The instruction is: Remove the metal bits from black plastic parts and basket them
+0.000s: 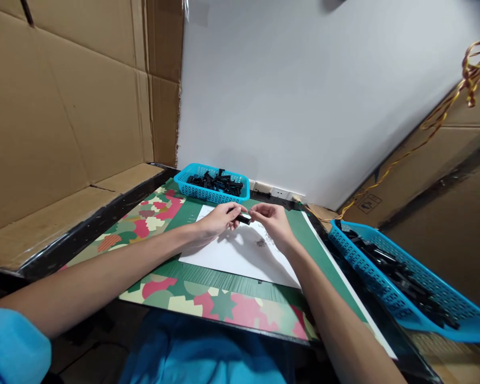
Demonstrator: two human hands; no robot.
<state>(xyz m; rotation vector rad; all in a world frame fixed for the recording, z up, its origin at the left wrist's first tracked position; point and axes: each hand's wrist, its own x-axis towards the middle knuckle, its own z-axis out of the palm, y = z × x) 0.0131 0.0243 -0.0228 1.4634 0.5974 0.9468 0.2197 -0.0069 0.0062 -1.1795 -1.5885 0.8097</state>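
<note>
My left hand (223,218) is closed round a small black plastic part (244,219), whose end sticks out toward the right. Close beside that end, my right hand (270,217) has thumb and forefinger pinched together; whatever lies between the tips is too small to make out. Both hands are above a white sheet (224,255) on the table. A scatter of tiny dark pieces (261,242) lies on the sheet below my right hand.
A blue basket (180,181) of black parts stands at the back by the wall. Another blue basket (420,261) with longer black parts is on the right. A green patterned mat (208,303) covers the table. Cardboard panels (64,96) rise at left; twisted wires (404,154) hang at right.
</note>
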